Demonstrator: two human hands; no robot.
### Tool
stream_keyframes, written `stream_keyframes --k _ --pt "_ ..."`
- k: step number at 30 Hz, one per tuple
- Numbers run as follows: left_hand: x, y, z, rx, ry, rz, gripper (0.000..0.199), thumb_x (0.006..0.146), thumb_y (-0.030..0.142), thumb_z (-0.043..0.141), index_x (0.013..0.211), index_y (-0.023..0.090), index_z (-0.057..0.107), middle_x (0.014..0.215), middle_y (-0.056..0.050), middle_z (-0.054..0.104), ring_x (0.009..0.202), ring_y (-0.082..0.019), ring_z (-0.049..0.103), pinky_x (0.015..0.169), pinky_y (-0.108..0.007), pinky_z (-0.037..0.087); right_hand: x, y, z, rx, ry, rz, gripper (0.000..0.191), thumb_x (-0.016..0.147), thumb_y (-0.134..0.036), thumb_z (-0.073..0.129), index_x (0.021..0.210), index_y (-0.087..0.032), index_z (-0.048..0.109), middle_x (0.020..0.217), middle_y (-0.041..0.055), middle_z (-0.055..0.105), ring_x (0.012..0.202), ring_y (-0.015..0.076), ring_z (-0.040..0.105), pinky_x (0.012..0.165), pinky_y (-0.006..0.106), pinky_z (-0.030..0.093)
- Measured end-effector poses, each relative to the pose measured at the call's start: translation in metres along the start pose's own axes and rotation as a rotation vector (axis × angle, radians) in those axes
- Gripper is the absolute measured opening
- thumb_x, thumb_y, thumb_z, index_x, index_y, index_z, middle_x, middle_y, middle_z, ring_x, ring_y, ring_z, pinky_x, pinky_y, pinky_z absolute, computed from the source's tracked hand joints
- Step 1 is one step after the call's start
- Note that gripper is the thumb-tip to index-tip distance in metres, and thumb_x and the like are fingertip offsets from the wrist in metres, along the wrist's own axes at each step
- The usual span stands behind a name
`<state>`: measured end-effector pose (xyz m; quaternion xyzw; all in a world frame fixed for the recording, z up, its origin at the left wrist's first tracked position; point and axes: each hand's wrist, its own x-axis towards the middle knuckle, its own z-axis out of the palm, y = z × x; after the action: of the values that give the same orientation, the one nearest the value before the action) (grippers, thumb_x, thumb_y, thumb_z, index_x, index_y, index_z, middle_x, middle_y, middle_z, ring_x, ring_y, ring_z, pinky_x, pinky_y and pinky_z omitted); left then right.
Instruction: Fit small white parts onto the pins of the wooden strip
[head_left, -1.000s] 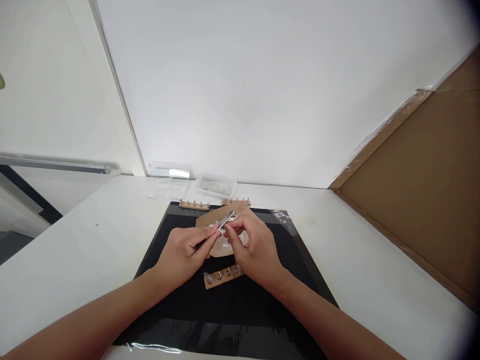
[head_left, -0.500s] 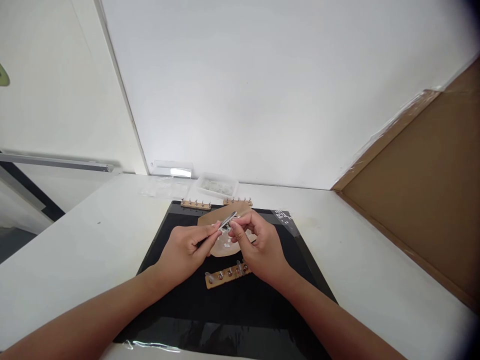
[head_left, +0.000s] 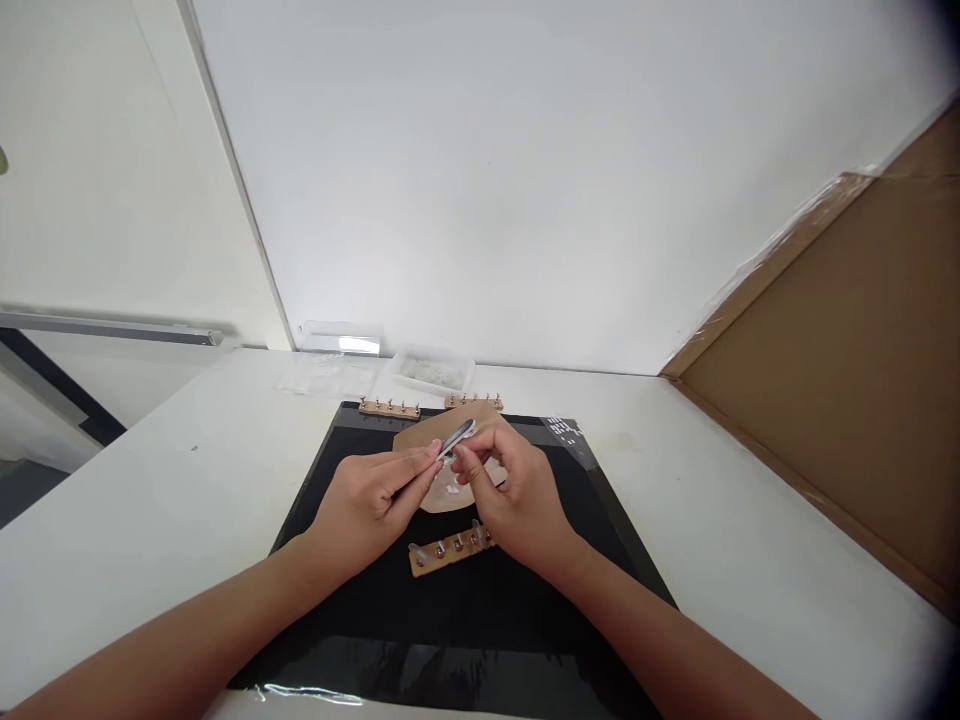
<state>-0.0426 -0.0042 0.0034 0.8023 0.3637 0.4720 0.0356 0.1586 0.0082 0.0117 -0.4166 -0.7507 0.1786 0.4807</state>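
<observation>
Though beyond hands [head_left: 373, 492], tub [head_left: 426, 387] of pieces [head_left: 433, 373].

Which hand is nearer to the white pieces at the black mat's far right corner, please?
Right. The right hand is left of the white pieces and closer to the person; the left hand is farther left.

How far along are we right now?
Possibly done: small white tabs sit at the far right corner of the black mat. In hand: the left hand holds a slim item; the right hand is beside it, its grip unclear. Possibly left: loose white pieces on the tan tray. Overall progress can't be told.
</observation>
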Motion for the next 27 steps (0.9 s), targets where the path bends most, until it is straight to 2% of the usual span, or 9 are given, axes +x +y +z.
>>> stream_keyframes --k 2,7,11,15,20,24,27 --pt "0.0008 0.0004 0.0002 -0.008 -0.012 -0.007 0.022 0.103 0.021 0.064 0.119 0.019 0.079 0.101 -0.005 0.085 0.076 -0.016 0.080 0.073 -0.024 0.065 -0.0001 0.0022 -0.0003 0.042 0.038 0.039 0.017 0.102 -0.031 0.060 0.088 -0.024 0.062 0.080 0.0019 0.074 0.071 0.0187 0.070 0.070 0.034 0.055" --pt "0.0020 0.0002 0.0000 -0.036 -0.028 -0.039 0.022 0.103 0.021 0.064 0.118 0.019 0.079 0.092 -0.004 0.084 0.069 -0.013 0.077 0.064 -0.020 0.061 -0.0018 0.0021 0.0007 0.087 -0.048 0.033 0.018 0.103 -0.034 0.060 0.089 -0.024 0.064 0.079 0.0020 0.074 0.072 0.0186 0.071 0.069 0.033 0.056" --pt "0.0016 0.0007 -0.0005 -0.043 -0.036 -0.052 0.021 0.103 0.022 0.064 0.116 0.018 0.080 0.089 -0.004 0.084 0.068 -0.013 0.077 0.063 -0.020 0.059 -0.0010 0.0023 0.0006 0.068 0.026 0.044 0.017 0.103 -0.033 0.061 0.089 -0.024 0.063 0.080 0.0020 0.074 0.070 0.0185 0.071 0.069 0.033 0.056" --pt "0.0017 0.0014 -0.0009 -0.043 -0.050 -0.062 0.022 0.103 0.023 0.063 0.116 0.019 0.081 0.085 -0.003 0.083 0.063 -0.012 0.075 0.060 -0.020 0.058 -0.0010 0.0027 0.0011 0.056 -0.032 0.029 0.018 0.103 -0.032 0.060 0.087 -0.024 0.063 0.078 0.0008 0.073 0.070 0.0180 0.071 0.068 0.033 0.055" --pt "0.0015 -0.0002 0.0001 -0.047 -0.050 -0.059 0.023 0.103 0.024 0.063 0.117 0.019 0.081 0.087 -0.004 0.084 0.067 -0.014 0.076 0.062 -0.021 0.059 -0.0024 0.0031 0.0038 0.017 0.020 0.034 0.016 0.102 -0.031 0.061 0.087 -0.024 0.063 0.079 0.0004 0.073 0.070 0.0180 0.070 0.070 0.034 0.053" --pt "0.0010 -0.0027 0.0000 -0.023 -0.054 -0.039 0.023 0.104 0.023 0.063 0.117 0.020 0.080 0.089 -0.003 0.084 0.066 -0.013 0.077 0.061 -0.020 0.060 -0.0026 0.0019 0.0043 -0.037 -0.047 -0.016 0.018 0.102 -0.030 0.060 0.086 -0.024 0.063 0.077 -0.0001 0.074 0.072 0.0189 0.069 0.073 0.036 0.050" --pt "0.0013 -0.0064 -0.0004 -0.014 -0.050 -0.013 0.023 0.104 0.023 0.063 0.118 0.020 0.080 0.099 -0.005 0.085 0.076 -0.016 0.080 0.070 -0.022 0.064 -0.0002 0.0042 0.0028 -0.030 -0.022 -0.004 0.018 0.102 -0.029 0.060 0.085 -0.024 0.063 0.076 -0.0004 0.073 0.071 0.0186 0.070 0.072 0.035 0.051"
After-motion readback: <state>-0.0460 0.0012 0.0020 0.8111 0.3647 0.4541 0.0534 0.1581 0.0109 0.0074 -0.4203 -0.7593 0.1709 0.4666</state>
